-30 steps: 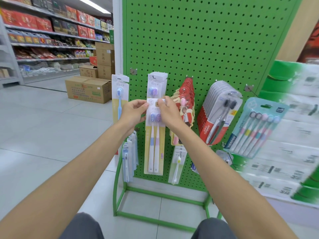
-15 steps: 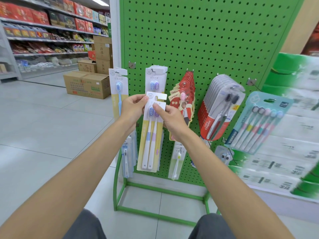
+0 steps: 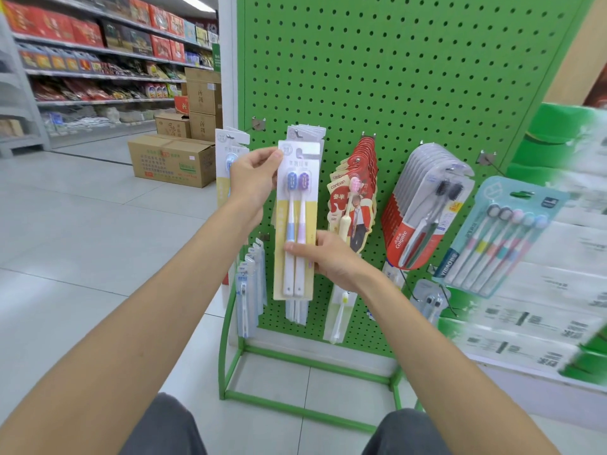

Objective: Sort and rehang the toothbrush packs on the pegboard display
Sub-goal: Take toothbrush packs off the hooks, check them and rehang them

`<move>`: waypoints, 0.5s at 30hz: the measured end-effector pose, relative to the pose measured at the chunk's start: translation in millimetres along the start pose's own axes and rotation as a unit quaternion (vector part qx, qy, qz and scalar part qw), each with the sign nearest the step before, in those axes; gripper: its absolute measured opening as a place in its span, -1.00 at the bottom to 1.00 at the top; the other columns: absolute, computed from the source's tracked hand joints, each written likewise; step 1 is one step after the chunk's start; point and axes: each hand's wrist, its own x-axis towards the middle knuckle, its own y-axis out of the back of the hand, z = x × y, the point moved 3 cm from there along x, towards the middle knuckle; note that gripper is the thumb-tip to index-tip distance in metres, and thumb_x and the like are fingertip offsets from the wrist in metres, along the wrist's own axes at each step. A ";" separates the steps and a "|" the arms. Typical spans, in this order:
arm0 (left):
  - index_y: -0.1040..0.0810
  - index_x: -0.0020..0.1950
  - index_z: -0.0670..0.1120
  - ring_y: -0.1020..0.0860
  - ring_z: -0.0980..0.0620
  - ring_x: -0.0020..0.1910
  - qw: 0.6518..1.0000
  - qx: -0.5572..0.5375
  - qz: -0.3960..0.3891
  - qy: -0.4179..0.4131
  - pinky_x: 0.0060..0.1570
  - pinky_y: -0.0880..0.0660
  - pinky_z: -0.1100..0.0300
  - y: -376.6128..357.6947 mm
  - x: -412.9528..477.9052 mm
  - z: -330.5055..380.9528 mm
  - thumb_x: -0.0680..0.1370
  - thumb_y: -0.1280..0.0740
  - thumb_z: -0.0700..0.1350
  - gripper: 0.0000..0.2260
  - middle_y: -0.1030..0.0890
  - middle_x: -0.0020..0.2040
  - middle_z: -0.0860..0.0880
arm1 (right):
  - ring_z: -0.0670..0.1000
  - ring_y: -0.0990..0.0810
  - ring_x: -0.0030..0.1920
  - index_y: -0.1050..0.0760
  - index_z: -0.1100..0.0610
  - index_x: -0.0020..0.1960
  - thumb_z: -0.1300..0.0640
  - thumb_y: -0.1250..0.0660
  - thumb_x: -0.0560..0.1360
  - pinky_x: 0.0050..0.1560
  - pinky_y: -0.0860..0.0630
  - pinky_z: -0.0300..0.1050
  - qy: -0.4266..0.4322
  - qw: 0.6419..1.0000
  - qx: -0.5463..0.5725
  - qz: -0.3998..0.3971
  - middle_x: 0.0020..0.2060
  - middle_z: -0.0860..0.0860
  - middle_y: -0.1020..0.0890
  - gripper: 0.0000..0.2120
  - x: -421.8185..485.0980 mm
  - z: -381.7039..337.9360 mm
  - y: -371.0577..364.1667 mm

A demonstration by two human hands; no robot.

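Observation:
I hold a yellow-and-white two-toothbrush pack point(image 3: 297, 221) upright in front of the green pegboard point(image 3: 394, 77). My left hand point(image 3: 253, 182) pinches its upper left edge. My right hand point(image 3: 328, 257) grips its lower right side, fingers across the handles. Behind the pack, a stack of matching packs point(image 3: 307, 134) hangs on a hook. A single blue-brush pack point(image 3: 226, 165) hangs at the board's left edge, partly hidden by my left hand.
Red canban packs point(image 3: 358, 192), Colgate packs point(image 3: 423, 208) and a five-brush pack point(image 3: 499, 234) hang to the right. Smaller packs point(image 3: 251, 290) hang lower left. Cardboard boxes point(image 3: 170, 159) stand on the floor left; stacked tissue packs point(image 3: 558, 290) crowd the right.
The two-brush pack has come off the hook and toward me. My right hand slid from the pack's top down to its lower right side; my left hand stays at the top left.

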 end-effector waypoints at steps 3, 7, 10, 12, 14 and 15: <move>-0.57 0.16 -0.17 -0.63 0.07 -0.11 1.000 -0.002 0.003 -0.020 -0.06 -0.63 0.21 -1.9 3.4 20.2 0.62 -0.30 -0.20 -0.86 -0.67 0.05 -0.10 | 0.06 -0.69 0.02 -0.55 0.24 0.10 0.13 -0.42 0.51 0.10 -0.61 -0.09 -0.033 0.998 0.007 -0.043 0.03 0.14 -0.70 -0.77 -7.3 10.9 -6.7; -0.58 0.15 -0.16 -0.64 0.02 -0.06 1.000 0.009 0.005 -0.015 0.06 -0.62 0.05 -2.6 5.1 28.8 0.62 -0.31 -0.19 -0.87 -0.67 0.09 -0.13 | 0.10 -0.67 0.08 -0.55 0.23 0.13 0.23 -0.41 0.52 0.13 -0.61 -0.03 -0.047 0.996 0.011 -0.072 0.08 0.15 -0.68 -0.80 -10.6 17.9 -13.5; -0.59 0.21 -0.16 -0.63 0.05 -0.03 0.999 0.049 -0.009 -0.017 0.04 -0.62 0.14 -1.1 2.7 24.7 0.61 -0.33 -0.20 -0.81 -0.67 0.08 -0.07 | 0.05 -0.71 -0.11 -0.52 0.11 -0.14 0.23 -0.40 0.53 -0.12 -0.62 -0.23 -0.039 0.998 -0.022 -0.054 -0.18 0.01 -0.72 -0.90 -14.9 19.2 -16.0; -0.57 0.28 -0.13 -0.61 0.15 -0.01 0.993 0.100 -0.037 -0.047 -0.03 -0.58 0.33 -2.7 -4.2 23.5 0.60 -0.33 -0.21 -0.75 -0.66 0.11 0.02 | 0.04 -0.72 -0.18 -0.43 0.07 -0.22 0.19 -0.41 0.53 -0.24 -0.50 -0.37 -0.022 0.998 -0.058 -0.031 -0.39 -0.12 -0.65 -0.79 -16.5 20.9 -17.0; -0.54 0.34 -0.11 -0.58 0.22 0.04 0.985 0.139 -0.063 -0.085 -0.02 -0.54 0.40 -4.7 -11.6 21.9 0.60 -0.34 -0.14 -0.70 -0.63 0.17 0.06 | 0.00 -0.71 -0.17 -0.37 0.05 -0.20 0.20 -0.39 0.54 -0.35 -0.44 -0.45 0.006 0.996 -0.086 -0.004 -0.48 -0.18 -0.57 -0.76 -19.1 16.6 -19.3; -0.55 0.33 -0.11 -0.58 0.22 0.05 0.980 0.152 -0.071 -0.102 0.01 -0.52 0.38 -5.0 -14.6 21.5 0.60 -0.35 -0.06 -0.68 -0.63 0.17 0.06 | -0.08 -0.69 -0.19 -0.35 0.02 -0.19 0.22 -0.37 0.55 -0.40 -0.40 -0.47 0.026 0.995 -0.094 0.012 -0.50 -0.19 -0.56 -0.75 -22.5 10.5 -22.0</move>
